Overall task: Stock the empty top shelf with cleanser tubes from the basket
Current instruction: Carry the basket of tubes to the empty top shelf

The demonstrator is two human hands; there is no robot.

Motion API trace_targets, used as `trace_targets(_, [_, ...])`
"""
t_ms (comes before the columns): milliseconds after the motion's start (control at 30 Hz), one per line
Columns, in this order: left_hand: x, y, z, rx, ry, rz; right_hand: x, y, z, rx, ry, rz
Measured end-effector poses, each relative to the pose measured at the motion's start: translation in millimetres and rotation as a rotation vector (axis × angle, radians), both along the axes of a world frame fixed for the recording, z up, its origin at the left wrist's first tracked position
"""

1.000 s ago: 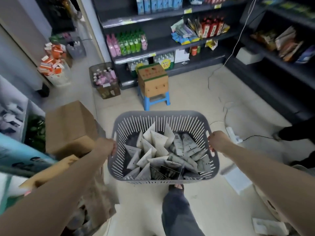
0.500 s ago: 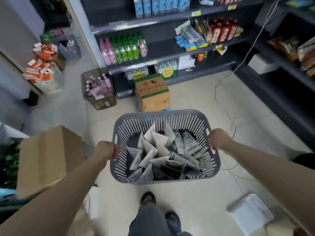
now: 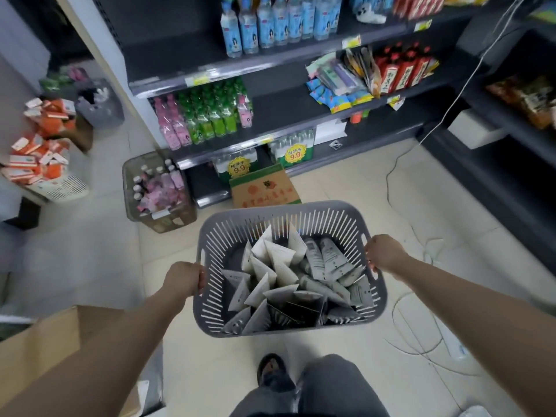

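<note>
Both left grip (image 3: 183, 279) and right grip (image 3: 385, 254) curl round the basket (image 3: 279, 212) rim, cleanser tubes (image 3: 288, 275) inside: carrying step, next probably set it down by the shelf.

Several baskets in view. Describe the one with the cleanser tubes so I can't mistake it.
Before the dark drinks shelving, over the floor, the left hand and right hand grip a grey slotted basket by its side handles. It alone holds grey-white cleanser tubes; the brown floor basket holds pink bottles, the white basket orange boxes.
</note>
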State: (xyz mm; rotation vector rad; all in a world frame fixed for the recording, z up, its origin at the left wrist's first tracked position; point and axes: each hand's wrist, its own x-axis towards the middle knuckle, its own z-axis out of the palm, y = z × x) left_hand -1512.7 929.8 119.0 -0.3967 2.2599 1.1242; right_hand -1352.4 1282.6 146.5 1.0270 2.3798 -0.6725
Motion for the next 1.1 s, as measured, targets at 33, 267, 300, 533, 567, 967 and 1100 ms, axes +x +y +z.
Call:
trace_targets(33, [-13.6, 6.1, -2.0, 0.003, -0.002, 0.015, -17.1, 8.3, -2.0, 0.012, -0.007, 0.025])
trace_targets(267, [-97.7, 53.4, -14.4, -0.023, -0.01, 0.124, -125.8, 67.5, -16.1, 0.017, -0.045, 0.151])
trace_targets(300, [-108.3, 60.6, -17.3, -0.027, -0.01, 0.146, -141.8, 76.6, -20.3, 0.026, -0.042, 0.187])
trace_targets(533, [-167.9, 103.9, -24.5, 0.001, -0.002, 0.2, -238.8, 126.8, -37.0, -0.157, 0.039, -0.022])
trace_targets(567, [-176.5, 108.3, -26.4, -0.003, 0.001, 0.204, -250.7, 131.8, -39.3, -0.172, 0.055, -0.057])
trace_targets(967, [-283.6, 122.2, -64.1, -0.017, -0.063, 0.186, -359.4, 145.6, -69.6, -0.127, -0.044, -0.038])
trace_targets(1100, [-306.9, 125.5, -72.9, -0.003, -0.061, 0.205, -383.4, 149.5, -91.5, -0.132, 0.02, -0.024])
